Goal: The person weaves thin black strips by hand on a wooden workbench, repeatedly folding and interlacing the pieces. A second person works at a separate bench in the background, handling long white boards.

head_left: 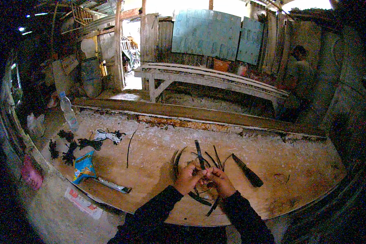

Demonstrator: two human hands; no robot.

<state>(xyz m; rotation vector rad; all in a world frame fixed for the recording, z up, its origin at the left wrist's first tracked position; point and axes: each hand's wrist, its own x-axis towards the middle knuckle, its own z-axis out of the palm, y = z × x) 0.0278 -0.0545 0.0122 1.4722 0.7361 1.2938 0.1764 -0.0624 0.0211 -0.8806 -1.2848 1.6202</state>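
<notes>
My left hand (188, 177) and my right hand (220, 180) meet over a wooden worktable (158, 162), fingertips together. Both pinch thin dark strips (199, 154) that fan up and outward from between them. More dark strips (209, 205) curve below my hands on the board. A dark-handled knife (248, 171) lies on the table just right of my right hand, untouched. Both forearms wear dark sleeves.
At the table's left lie a blue snack packet (83, 166), black cord bundles (69, 148), a white cord coil (105, 135), a plastic bottle (68, 110) and a slim tube (114, 186). A wooden bench (207, 79) stands beyond; a person (297, 75) sits at the right.
</notes>
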